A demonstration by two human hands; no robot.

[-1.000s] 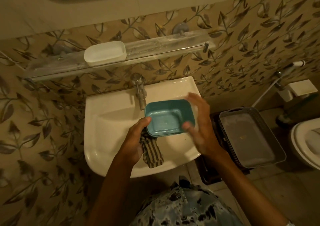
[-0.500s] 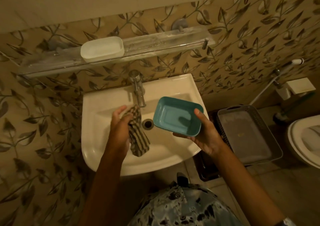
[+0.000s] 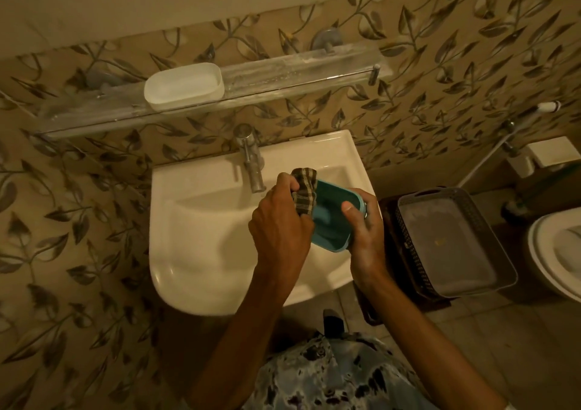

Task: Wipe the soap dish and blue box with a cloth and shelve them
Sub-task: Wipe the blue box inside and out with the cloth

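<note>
The blue box [image 3: 333, 221], an open teal tub, is tilted on its side over the right part of the white sink [image 3: 201, 239]. My right hand [image 3: 364, 230] grips its right rim, thumb inside. My left hand [image 3: 279, 221] holds a checked cloth [image 3: 304, 194] bunched against the box's upper left edge and inner wall. The white soap dish [image 3: 184, 86] stands upright on the glass shelf [image 3: 301, 73] above the tap, left of the shelf's middle.
A chrome tap [image 3: 251, 161] rises at the back of the sink, close to the cloth. A grey plastic basket [image 3: 452, 243] sits on the floor to the right, beside a toilet [image 3: 556, 252]. A spray hose [image 3: 503, 145] hangs on the patterned wall.
My left hand has carried the cloth rightward from over the drain onto the box. My right hand has tilted the box steeper and shifted its grip to the rim.
</note>
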